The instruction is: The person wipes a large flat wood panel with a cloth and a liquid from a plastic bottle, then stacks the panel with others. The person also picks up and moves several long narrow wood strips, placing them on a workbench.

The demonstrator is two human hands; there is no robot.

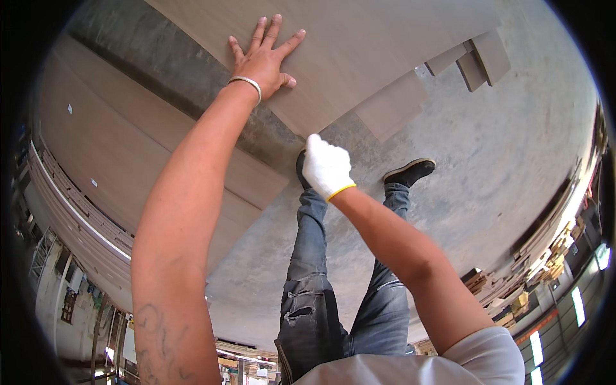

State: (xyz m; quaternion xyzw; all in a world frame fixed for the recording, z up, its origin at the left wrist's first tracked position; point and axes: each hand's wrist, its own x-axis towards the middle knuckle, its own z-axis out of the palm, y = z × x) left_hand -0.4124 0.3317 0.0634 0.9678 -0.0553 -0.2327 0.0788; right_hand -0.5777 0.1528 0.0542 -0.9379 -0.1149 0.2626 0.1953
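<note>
A large flat brown wooden panel point(366, 45) spreads across the top of the view, one corner pointing toward me. My left hand point(260, 64), bare with a silver bangle at the wrist, lies on its left edge, fingers spread wide. In a white knitted glove with a yellow cuff, my right hand point(326, 165) is closed in a fist beside the panel's near corner. What it holds, if anything, is hidden, and I cannot tell whether it touches the corner.
More brown panels point(128, 147) lie stacked along the left. Short board pieces point(475, 64) stick out from beneath the panel on the right, with a thin sheet point(393, 106) nearer. My shoes point(410, 172) stand on the concrete floor point(487, 160). Timber piles point(545, 250) line the far right.
</note>
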